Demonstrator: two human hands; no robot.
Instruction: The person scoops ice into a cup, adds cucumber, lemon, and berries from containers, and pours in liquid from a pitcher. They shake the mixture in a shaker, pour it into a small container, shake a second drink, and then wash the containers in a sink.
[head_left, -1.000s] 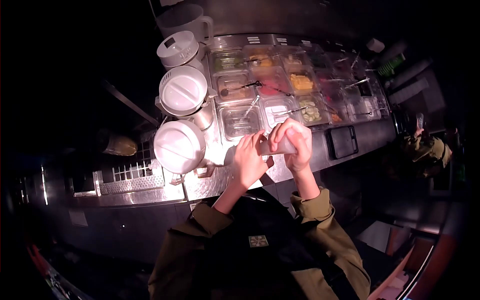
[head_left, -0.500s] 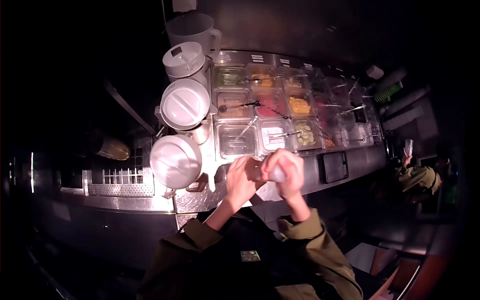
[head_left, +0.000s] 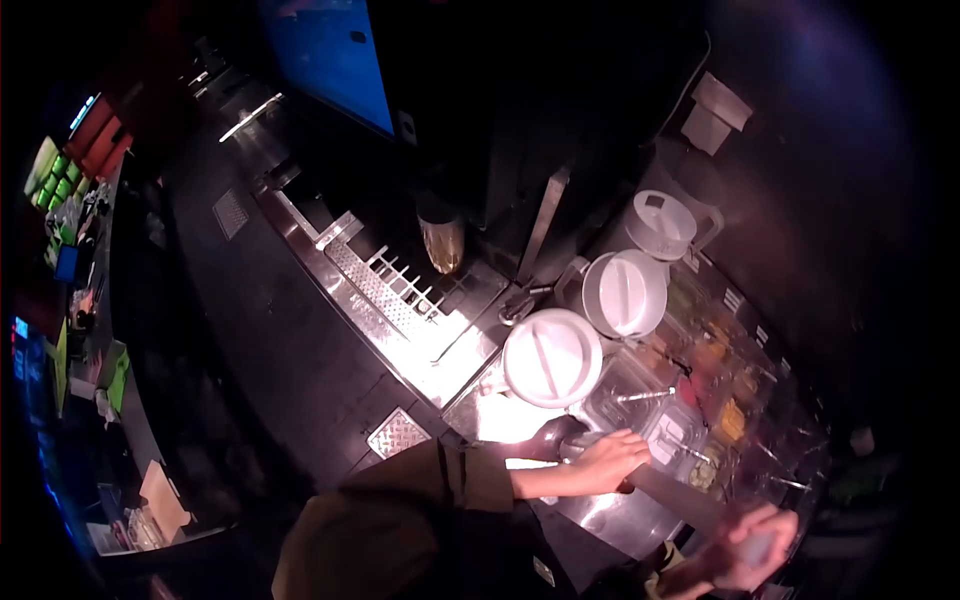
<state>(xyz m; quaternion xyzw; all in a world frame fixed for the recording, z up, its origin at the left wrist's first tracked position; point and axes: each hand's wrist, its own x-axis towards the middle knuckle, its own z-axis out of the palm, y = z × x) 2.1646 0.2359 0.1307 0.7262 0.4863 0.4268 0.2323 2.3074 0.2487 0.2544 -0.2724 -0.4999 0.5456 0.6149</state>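
Note:
My left hand (head_left: 612, 464) is closed beside the food pans, with its fingers curled over something I cannot make out. A blurred greyish, elongated shape (head_left: 680, 500) runs from it towards my right hand. My right hand (head_left: 755, 550), smeared by motion at the lower right, is closed round a pale object whose form is unclear. Just left of my left hand is a dark rounded object (head_left: 562, 437). Beyond it stands the nearest white lidded pitcher (head_left: 552, 358). A clear pan with white contents (head_left: 668, 436) lies above my left hand.
Two more white lidded pitchers (head_left: 625, 293) (head_left: 661, 225) stand farther back. Pans hold yellow pieces (head_left: 733, 420) and other food, with utensils across them. Left of the pitchers are a metal drain grate (head_left: 405, 285) and a container with golden contents (head_left: 442, 245). A blue panel (head_left: 330, 60) is above.
The view has swung left, so the pitchers and pans now appear farther right. My hands have moved apart, the right one away to the right.

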